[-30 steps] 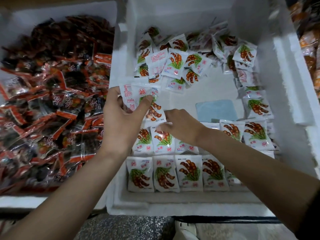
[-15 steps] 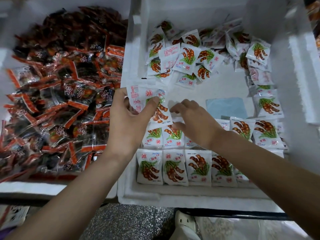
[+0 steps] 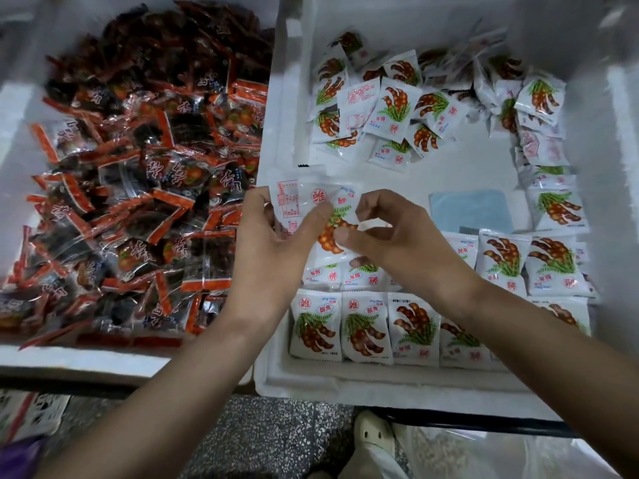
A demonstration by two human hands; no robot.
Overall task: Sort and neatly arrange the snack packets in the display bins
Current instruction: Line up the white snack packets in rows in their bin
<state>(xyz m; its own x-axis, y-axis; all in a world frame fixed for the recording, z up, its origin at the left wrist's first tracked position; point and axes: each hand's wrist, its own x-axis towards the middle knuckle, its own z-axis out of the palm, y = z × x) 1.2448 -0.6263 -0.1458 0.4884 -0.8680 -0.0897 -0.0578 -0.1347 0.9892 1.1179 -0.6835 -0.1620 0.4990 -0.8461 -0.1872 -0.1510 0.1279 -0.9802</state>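
Observation:
My left hand (image 3: pixel 273 247) grips a small stack of white tamarind packets (image 3: pixel 311 202) above the left part of the white foam bin (image 3: pixel 345 378). My right hand (image 3: pixel 390 236) pinches the front packet of that stack (image 3: pixel 332 236) between thumb and fingers. Below the hands, packets lie in neat rows (image 3: pixel 363 326) along the bin's near side. A loose pile of the same packets (image 3: pixel 387 108) fills the far end, and more run down the right wall (image 3: pixel 553 209).
A second foam bin (image 3: pixel 86 357) on the left holds a heap of red-and-dark packets (image 3: pixel 148 188). A pale blue patch (image 3: pixel 470 209) shows on the bare bin floor. Speckled floor (image 3: pixel 262 440) and a light shoe (image 3: pixel 370 440) lie below.
My right hand has lifted off the arranged rows and come up to the stack held in my left hand, now pinching its front packet. The view has shifted slightly.

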